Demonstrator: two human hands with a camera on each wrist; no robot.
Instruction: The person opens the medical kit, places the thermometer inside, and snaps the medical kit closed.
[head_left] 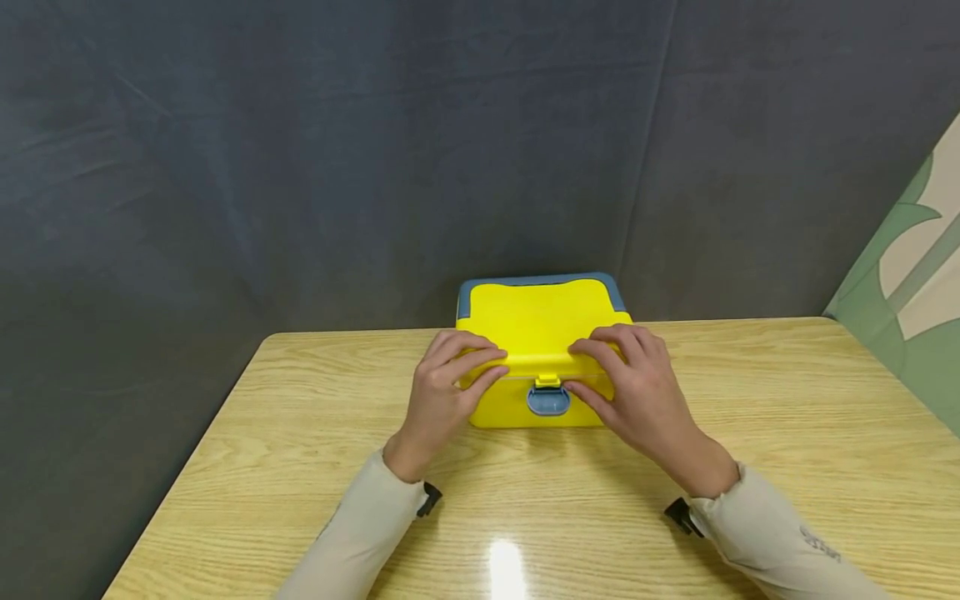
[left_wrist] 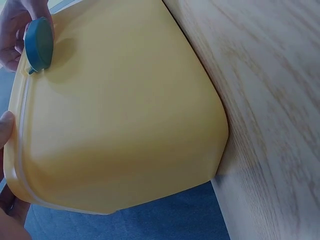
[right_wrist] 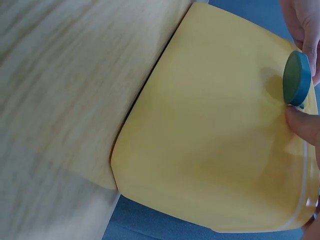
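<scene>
A yellow storage box (head_left: 498,408) stands at the back of the table, its lid (head_left: 543,321) down and trimmed in blue along the back. On its front, the blue latch (head_left: 549,402) sticks outward, as the left wrist view shows for the latch (left_wrist: 39,45) from the side. My left hand (head_left: 446,387) pinches the left part of the lid's front edge, fingertips on top and thumb below. At the right part, my right hand (head_left: 641,387) holds the same edge, its thumb (right_wrist: 302,122) beside the latch. The box's inside is hidden.
The light wooden table (head_left: 315,433) reaches out on both sides of the box. A dark grey curtain (head_left: 375,167) hangs right behind it. Green and beige leaf-patterned fabric (head_left: 915,275) lies beyond the table's right edge.
</scene>
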